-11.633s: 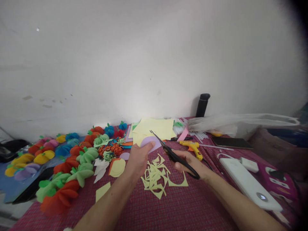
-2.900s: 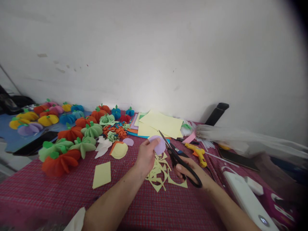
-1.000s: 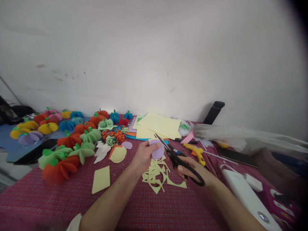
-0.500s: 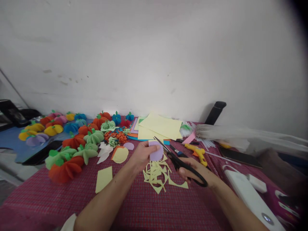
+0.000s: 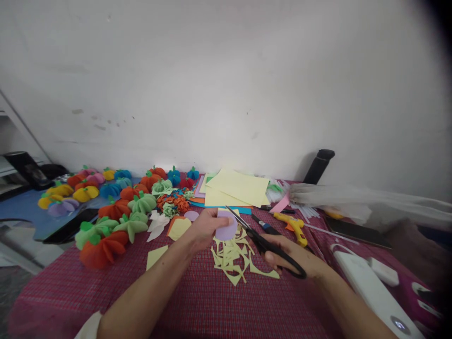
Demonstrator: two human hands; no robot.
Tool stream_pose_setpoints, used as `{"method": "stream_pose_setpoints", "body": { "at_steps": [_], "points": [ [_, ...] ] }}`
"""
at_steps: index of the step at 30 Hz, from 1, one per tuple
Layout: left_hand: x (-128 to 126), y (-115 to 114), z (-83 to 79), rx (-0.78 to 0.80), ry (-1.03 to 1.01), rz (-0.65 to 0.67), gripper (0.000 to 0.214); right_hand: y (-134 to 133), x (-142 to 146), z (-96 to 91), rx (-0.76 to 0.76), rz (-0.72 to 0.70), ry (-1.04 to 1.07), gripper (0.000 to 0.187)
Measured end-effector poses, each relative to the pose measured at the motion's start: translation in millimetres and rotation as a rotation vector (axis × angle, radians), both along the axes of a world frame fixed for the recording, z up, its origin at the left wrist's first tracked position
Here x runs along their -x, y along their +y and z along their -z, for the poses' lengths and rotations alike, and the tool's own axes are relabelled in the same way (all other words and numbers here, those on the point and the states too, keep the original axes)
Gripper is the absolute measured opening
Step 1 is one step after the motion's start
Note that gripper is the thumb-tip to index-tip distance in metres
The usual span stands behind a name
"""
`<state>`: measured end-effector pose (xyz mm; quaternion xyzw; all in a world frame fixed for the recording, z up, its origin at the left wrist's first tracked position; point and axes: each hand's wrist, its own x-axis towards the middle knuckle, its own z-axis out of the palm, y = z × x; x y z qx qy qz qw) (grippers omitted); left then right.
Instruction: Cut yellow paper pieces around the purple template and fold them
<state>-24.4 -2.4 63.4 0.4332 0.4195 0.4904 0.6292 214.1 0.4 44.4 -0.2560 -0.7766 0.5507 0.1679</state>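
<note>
My left hand [image 5: 206,227] pinches a lilac paper circle [image 5: 227,230] with a yellow edge showing above it, held just over the red checked cloth [image 5: 219,301]. Black scissors [image 5: 266,245] are gripped in my right hand [image 5: 289,256], blades slightly apart, tips touching the circle's right edge. Under both hands lies a heap of pale yellow paper offcuts [image 5: 235,259].
Paper pumpkins [image 5: 116,212] in orange, green, yellow and blue crowd the left. Yellow sheets [image 5: 240,188] sit on coloured paper at the back. A yellow glue gun [image 5: 291,226], a white power bank [image 5: 374,292], a phone [image 5: 360,230] and a clear plastic bag [image 5: 353,197] lie right.
The view has drifted a little to the left. The lilac circle has turned slightly in my left hand while the scissors stay at its right edge.
</note>
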Motion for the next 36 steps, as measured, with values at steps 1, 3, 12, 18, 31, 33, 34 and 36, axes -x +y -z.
{"method": "stream_pose_setpoints", "body": {
  "at_steps": [1, 3, 12, 18, 31, 33, 34, 36],
  "points": [
    [1, 0, -0.3, -0.001, 0.014, 0.008, 0.025, 0, 0, -0.6, 0.014, -0.013, 0.012, 0.044],
    [3, -1, -0.5, 0.002, 0.045, 0.016, 0.024, -1, 1, -1.8, 0.023, -0.032, 0.033, 0.048],
    [-4, -2, 1.1, 0.051, 0.067, 0.079, 0.021, 0, 0, -2.4, 0.002, -0.044, 0.044, 0.048],
    [-7, -1, 4.4, 0.058, 0.059, 0.085, 0.022, 3, 2, 2.3, 0.09, -0.097, 0.1, 0.043],
    [-9, 0, 4.5, 0.087, 0.069, 0.074, 0.024, 3, -1, 4.5, -0.011, -0.015, 0.036, 0.038],
    [-8, 0, 4.7, 0.084, 0.068, 0.085, 0.023, 3, -2, 3.6, -0.017, -0.01, 0.02, 0.038],
    [-7, 0, 4.7, 0.08, 0.067, 0.09, 0.023, 3, -2, 2.9, -0.015, -0.007, 0.012, 0.038],
    [-7, 0, 3.9, 0.07, 0.065, 0.101, 0.022, 3, -2, 1.5, -0.01, -0.004, 0.001, 0.039]
  ]
}}
